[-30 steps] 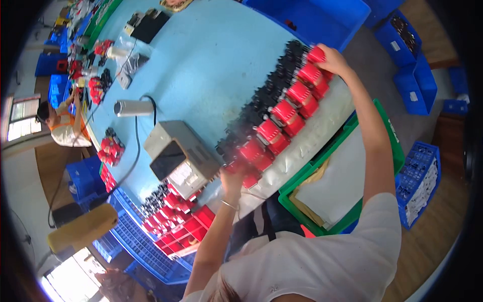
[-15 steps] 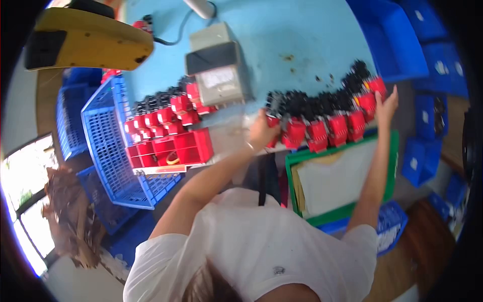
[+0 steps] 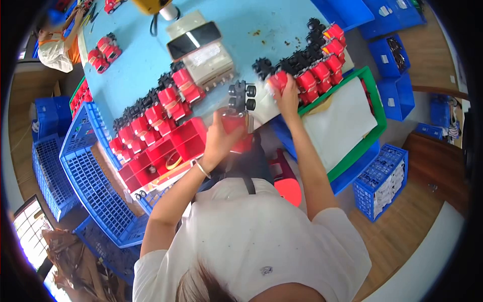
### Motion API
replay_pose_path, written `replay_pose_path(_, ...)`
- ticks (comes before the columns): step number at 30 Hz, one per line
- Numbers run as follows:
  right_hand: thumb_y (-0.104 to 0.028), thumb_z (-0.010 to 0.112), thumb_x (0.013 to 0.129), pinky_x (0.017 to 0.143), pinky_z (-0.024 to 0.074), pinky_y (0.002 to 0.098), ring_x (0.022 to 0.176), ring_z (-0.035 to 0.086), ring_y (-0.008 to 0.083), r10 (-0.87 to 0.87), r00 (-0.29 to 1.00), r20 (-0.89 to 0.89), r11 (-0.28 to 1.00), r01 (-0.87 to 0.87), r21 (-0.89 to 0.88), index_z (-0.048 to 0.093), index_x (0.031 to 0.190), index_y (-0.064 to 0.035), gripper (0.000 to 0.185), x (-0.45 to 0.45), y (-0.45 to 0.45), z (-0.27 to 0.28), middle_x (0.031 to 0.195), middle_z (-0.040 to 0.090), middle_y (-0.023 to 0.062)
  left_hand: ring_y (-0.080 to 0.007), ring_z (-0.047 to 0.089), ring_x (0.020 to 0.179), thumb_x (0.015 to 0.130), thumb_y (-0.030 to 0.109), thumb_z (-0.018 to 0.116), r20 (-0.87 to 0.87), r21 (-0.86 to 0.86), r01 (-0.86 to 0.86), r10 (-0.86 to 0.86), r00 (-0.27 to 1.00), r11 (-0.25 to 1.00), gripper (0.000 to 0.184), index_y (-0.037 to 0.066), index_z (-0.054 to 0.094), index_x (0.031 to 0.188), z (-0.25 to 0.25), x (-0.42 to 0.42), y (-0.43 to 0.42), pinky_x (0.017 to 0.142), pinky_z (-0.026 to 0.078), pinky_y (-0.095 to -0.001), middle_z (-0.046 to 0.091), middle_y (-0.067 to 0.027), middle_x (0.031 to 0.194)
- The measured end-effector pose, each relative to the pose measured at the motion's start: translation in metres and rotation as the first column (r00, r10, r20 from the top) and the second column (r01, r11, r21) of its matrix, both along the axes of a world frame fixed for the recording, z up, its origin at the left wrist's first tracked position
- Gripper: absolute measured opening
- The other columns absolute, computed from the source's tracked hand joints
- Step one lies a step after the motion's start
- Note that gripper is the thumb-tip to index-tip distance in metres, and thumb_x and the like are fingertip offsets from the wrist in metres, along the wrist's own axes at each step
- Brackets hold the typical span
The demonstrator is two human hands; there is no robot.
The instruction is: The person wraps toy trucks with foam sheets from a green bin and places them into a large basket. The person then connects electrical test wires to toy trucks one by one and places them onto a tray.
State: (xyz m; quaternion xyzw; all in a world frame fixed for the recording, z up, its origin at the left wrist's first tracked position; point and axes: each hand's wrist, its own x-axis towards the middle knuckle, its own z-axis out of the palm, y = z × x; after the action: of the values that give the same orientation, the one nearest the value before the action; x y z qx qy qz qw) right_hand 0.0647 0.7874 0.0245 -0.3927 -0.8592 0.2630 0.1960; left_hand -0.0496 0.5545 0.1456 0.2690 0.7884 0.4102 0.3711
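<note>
My left hand [image 3: 220, 141], with a bracelet at the wrist, is closed around a toy truck [image 3: 237, 123] with a red cab and black wheeled chassis. That truck is off the table, near its front edge, and slightly blurred. My right hand [image 3: 289, 100] has its fingers around another red toy truck [image 3: 277, 82] at the near end of the right row; its black chassis points away from me. Beside it stand several like trucks [image 3: 322, 73] packed in a row. To the left is a second row of red trucks [image 3: 156, 116].
A red divided tray [image 3: 188, 136] sits at the front edge, beside a blue crate [image 3: 95, 186]. A grey device [image 3: 209, 63] with a dark phone-like slab [image 3: 194, 40] stands mid-table. A green-rimmed bin [image 3: 380, 108] lies to the right. Another person [image 3: 56, 50] is at the far left.
My left hand has come back from the right row with a truck in it. My right hand has moved from the row's far end to its near end. The view has shifted.
</note>
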Motion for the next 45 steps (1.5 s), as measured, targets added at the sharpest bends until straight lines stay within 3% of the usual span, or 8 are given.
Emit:
replay_pose_path(4, -0.019, 0.063, 0.082, 0.097, 0.0346, 0.0426, 0.116, 0.042, 0.0403, -0.012, 1.0, -0.022, 0.966, 0.017, 0.26, 0.029, 0.132, 0.006, 0.065, -0.01, -0.037, 0.046, 0.126, 0.042, 0.0271, -0.0203, 0.063, 0.083, 0.085, 0.012, 0.059, 0.126, 0.233, -0.057, 0.028, 0.992, 0.971, 0.051, 0.003, 0.032, 0.127, 0.02, -0.01, -0.071, 0.068, 0.052, -0.0307, 0.059, -0.0153, 0.101)
replay_pose_path(12, -0.029, 0.072, 0.073, 0.102, 0.0304, 0.0351, 0.129, 0.032, 0.0289, 0.409, 0.757, -0.509, 0.491, -0.653, -0.577, 0.027, 0.138, -0.0004, 0.084, -0.001, -0.252, 0.173, 0.14, 0.032, 0.0166, -0.0257, 0.059, 0.099, 0.076, 0.014, 0.071, 0.779, 0.018, -0.52, 0.314, 0.542, 0.854, 0.07, 0.004, 0.031, 0.132, 0.098, -0.03, -0.171, 0.085, 0.049, -0.0398, 0.049, -0.0124, 0.127)
replay_pose_path(15, -0.031, 0.072, 0.072, 0.102, 0.031, 0.034, 0.131, 0.03, 0.027, 0.241, 0.742, -0.626, 0.26, -0.671, -0.695, 0.027, 0.139, -0.0024, 0.085, -0.01, -0.266, 0.179, 0.141, 0.031, 0.0149, -0.0288, 0.057, 0.104, 0.071, 0.011, 0.074, -0.039, 0.368, 0.166, -0.163, 0.986, 0.915, 0.077, 0.004, 0.03, 0.135, 0.117, -0.041, -0.202, 0.095, 0.043, -0.0411, 0.047, -0.013, 0.127)
replay_pose_path(21, -0.039, 0.063, 0.081, 0.07, 0.0509, 0.0279, 0.095, 0.061, 0.0207, 0.241, 0.777, -0.581, -0.433, -0.449, -0.781, 0.044, 0.126, -0.0027, 0.06, -0.039, -0.248, 0.147, 0.115, 0.056, 0.0145, -0.027, 0.056, 0.104, 0.062, 0.007, 0.079, -0.422, 0.253, 0.59, -0.461, 0.78, 0.767, 0.07, 0.001, 0.04, 0.12, 0.122, -0.057, -0.224, 0.087, 0.046, -0.0384, 0.054, -0.0146, 0.114)
replay_pose_path(27, -0.052, 0.059, 0.078, 0.048, 0.0458, 0.032, 0.056, 0.062, 0.0181, 0.009, 0.843, 0.538, 0.879, 0.25, -0.406, 0.06, 0.067, -0.0029, 0.05, -0.082, -0.149, -0.048, 0.064, 0.063, 0.0119, -0.0284, 0.057, 0.102, 0.061, 0.005, 0.079, -0.521, 0.37, 0.476, -0.246, 0.817, 0.798, 0.06, 0.003, 0.043, 0.11, 0.1, -0.04, -0.238, 0.085, 0.046, -0.039, 0.055, -0.0161, 0.109)
replay_pose_path(31, -0.048, 0.063, 0.076, 0.048, 0.0428, 0.027, 0.053, 0.058, 0.014, -0.13, 0.866, 0.483, 0.976, 0.198, -0.092, 0.061, 0.071, -0.0031, 0.045, -0.094, -0.155, -0.07, 0.063, 0.06, 0.0089, -0.0289, 0.058, 0.099, 0.064, 0.004, 0.077, -0.478, 0.504, 0.212, 0.066, 0.876, 0.837, 0.062, 0.003, 0.042, 0.115, 0.092, -0.039, -0.25, 0.081, 0.049, -0.0371, 0.055, -0.016, 0.11)
replay_pose_path(35, -0.029, 0.056, 0.087, 0.043, 0.0316, 0.0196, 0.049, 0.044, 0.0055, -0.306, 0.916, -0.261, 0.392, -0.129, -0.911, 0.06, 0.091, -0.0037, 0.026, -0.081, -0.17, -0.014, 0.059, 0.047, -0.0009, -0.0297, 0.063, 0.088, 0.077, 0.018, 0.07, 0.313, 0.517, -0.588, 0.502, 0.806, 0.622, 0.049, 0.0, 0.045, 0.115, 0.096, -0.039, -0.249, 0.069, 0.056, -0.0404, 0.059, -0.0172, 0.104)
replay_pose_path(45, -0.016, 0.064, 0.085, 0.052, 0.0433, 0.0226, 0.061, 0.054, 0.0104, 0.293, 0.64, -0.711, 0.602, -0.701, -0.383, 0.058, 0.105, 0.0018, 0.027, -0.051, -0.285, 0.266, 0.075, 0.058, 0.0039, -0.0277, 0.062, 0.079, 0.083, 0.056, 0.05, 0.987, 0.147, -0.695, -0.148, 0.059, 0.704, 0.06, 0.006, 0.052, 0.116, 0.098, -0.045, -0.209, 0.059, 0.054, -0.0379, 0.06, -0.0163, 0.103)
